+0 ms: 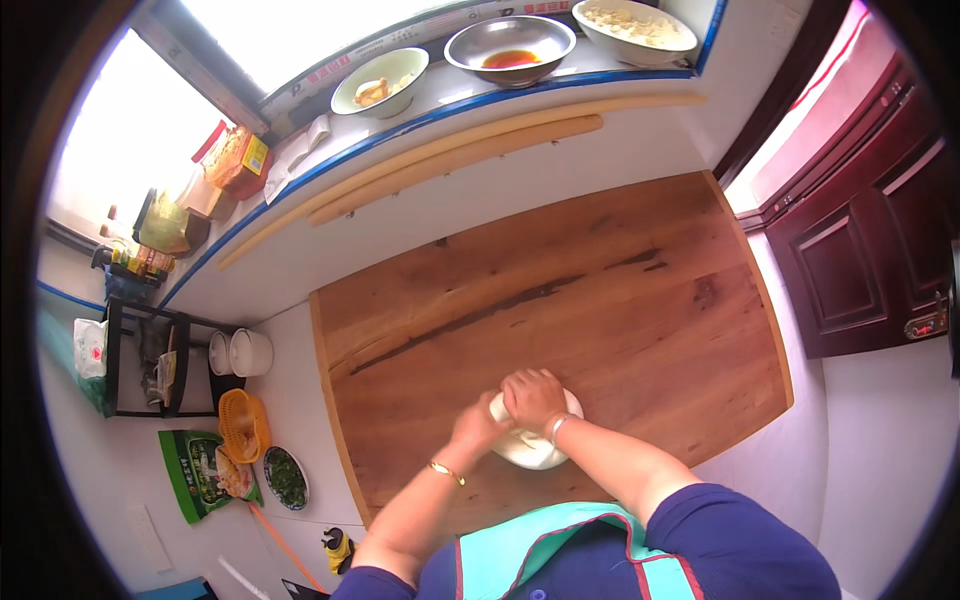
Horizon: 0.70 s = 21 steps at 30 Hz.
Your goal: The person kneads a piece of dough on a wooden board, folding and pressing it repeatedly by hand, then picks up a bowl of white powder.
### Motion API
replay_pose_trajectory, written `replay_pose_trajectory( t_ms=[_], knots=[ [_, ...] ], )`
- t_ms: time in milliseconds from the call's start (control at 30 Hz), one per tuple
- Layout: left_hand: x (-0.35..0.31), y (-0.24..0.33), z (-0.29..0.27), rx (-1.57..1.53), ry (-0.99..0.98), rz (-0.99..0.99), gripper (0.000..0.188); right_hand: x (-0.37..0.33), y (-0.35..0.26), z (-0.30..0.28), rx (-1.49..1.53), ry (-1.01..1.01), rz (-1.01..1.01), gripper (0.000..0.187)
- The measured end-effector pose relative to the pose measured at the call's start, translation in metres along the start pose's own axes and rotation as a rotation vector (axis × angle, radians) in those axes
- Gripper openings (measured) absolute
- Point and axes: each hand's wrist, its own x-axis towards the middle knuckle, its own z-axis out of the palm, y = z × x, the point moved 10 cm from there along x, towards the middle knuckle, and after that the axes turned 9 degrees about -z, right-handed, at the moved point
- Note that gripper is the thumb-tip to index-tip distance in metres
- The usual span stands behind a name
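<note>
A pale, rounded lump of dough (535,455) lies on the wooden board (560,320), near its front edge and close to my body. My left hand (478,425), with a gold bracelet at the wrist, grips the dough's left side. Over its top, my right hand (534,397) is closed on it with bent fingers; a silver bangle circles that wrist. The two hands nearly meet, and they hide the dough's upper left part. Slight blur covers the left hand's fingers.
Along the far ledge stand a pale green bowl (380,84), a steel bowl (510,52) with reddish liquid and a white bowl (636,32). Wooden rolling pins (460,168) rest below. Leftward are jars (236,162), a yellow basket (243,425) and a plate of chopped greens (287,478).
</note>
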Motion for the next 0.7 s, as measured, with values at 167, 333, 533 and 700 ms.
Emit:
replay_pose_trajectory(
  t_ms=[167,333,533,700],
  knots=[
    [0.009,0.042,-0.029,0.278,-0.007,0.003,0.086,0.004,0.048,0.000,0.159,-0.013,0.364,0.022],
    [-0.077,0.085,-0.033,0.171,-0.021,0.172,0.091,-0.028,0.028,-0.068,0.208,-0.073,0.455,0.027],
    [-0.098,0.062,0.030,-0.216,0.042,0.599,0.110,-0.081,-0.048,-0.108,-0.021,0.125,-0.074,0.034],
    [-0.087,0.042,0.039,-0.238,0.289,0.561,0.098,-0.069,-0.042,-0.080,-0.119,0.122,-0.145,0.040]
  ],
)
